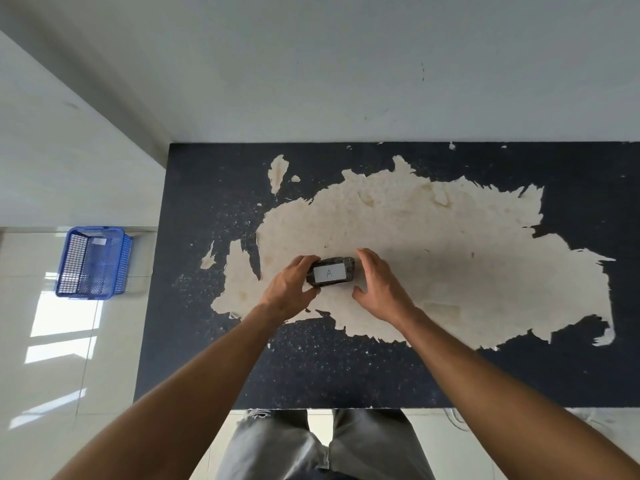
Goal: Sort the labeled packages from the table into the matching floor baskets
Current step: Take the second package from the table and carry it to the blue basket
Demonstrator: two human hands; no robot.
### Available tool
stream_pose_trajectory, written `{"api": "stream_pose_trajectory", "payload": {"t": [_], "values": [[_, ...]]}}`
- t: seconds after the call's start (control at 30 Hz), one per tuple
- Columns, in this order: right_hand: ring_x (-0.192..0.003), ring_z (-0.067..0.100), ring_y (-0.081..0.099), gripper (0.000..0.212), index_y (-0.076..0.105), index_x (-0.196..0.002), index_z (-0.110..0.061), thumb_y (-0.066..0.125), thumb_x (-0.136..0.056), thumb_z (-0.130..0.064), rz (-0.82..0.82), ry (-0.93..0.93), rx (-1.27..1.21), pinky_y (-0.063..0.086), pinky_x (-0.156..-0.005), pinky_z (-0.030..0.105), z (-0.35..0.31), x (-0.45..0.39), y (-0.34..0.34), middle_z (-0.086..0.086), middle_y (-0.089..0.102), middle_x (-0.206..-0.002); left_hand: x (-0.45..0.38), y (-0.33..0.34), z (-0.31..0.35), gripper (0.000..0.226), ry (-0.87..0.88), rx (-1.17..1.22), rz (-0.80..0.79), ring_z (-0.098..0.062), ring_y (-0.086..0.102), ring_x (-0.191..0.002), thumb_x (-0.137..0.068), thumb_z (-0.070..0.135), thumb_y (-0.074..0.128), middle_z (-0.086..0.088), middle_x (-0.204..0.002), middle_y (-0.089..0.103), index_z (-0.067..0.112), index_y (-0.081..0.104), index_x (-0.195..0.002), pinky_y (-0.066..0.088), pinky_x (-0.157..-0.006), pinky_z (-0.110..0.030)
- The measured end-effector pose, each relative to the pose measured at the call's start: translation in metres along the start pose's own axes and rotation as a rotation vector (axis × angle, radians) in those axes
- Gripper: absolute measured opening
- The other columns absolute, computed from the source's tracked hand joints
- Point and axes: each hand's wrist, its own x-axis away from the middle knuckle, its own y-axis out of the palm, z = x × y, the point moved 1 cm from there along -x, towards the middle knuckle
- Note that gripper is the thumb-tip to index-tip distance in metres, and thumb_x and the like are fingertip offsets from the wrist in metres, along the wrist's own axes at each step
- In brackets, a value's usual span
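Note:
A small dark package (331,272) with a white label marked "A" lies on the dark table (346,375), over a large patch where the surface has peeled to beige. My left hand (292,287) grips the package's left end with fingers curled around it. Just to the right of the package, my right hand (379,289) is spread with fingers apart, close to the package but holding nothing. A blue mesh basket (92,262) stands on the floor left of the table, with a small white tag inside on its far wall.
The table's left edge runs beside the glossy tiled floor (52,358) where the basket stands. A white wall (346,64) backs the table. My legs in grey trousers (322,448) are at the table's near edge.

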Motion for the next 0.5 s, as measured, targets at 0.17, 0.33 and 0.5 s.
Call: {"api": "stream_pose_trajectory", "payload": {"t": [0.17, 0.33, 0.5], "values": [[-0.146, 0.031, 0.024, 0.070, 0.019, -0.151, -0.002, 0.055, -0.094, -0.017, 0.005, -0.077, 0.201, 0.024, -0.121, 0.039, -0.003, -0.005, -0.021, 0.018, 0.025, -0.158, 0.013, -0.019, 0.000, 0.064, 0.009, 0.005, 0.074, -0.024, 0.065, -0.104, -0.083, 0.017, 0.075, -0.010, -0.129, 0.060, 0.011, 0.046, -0.140, 0.059, -0.086, -0.039], [-0.148, 0.030, 0.017, 0.066, 0.015, -0.153, -0.004, 0.046, -0.099, -0.025, -0.003, -0.189, 0.325, 0.015, -0.122, 0.037, -0.040, -0.024, -0.048, 0.016, 0.016, -0.161, 0.036, -0.059, -0.006, 0.064, -0.006, -0.023, 0.200, -0.023, 0.065, -0.105, -0.082, 0.017, 0.077, -0.009, -0.128, 0.062, 0.011, 0.048, -0.139, 0.058, -0.086, -0.032], [-0.149, 0.033, 0.015, 0.064, 0.016, -0.153, -0.007, 0.043, -0.100, -0.029, 0.025, -0.273, 0.393, 0.018, -0.122, 0.043, -0.104, -0.040, -0.055, 0.015, 0.015, -0.162, 0.071, -0.111, -0.024, 0.062, -0.075, -0.021, 0.312, -0.022, 0.063, -0.110, -0.083, 0.021, 0.075, -0.005, -0.130, 0.062, 0.018, 0.048, -0.138, 0.056, -0.088, -0.031]]}}
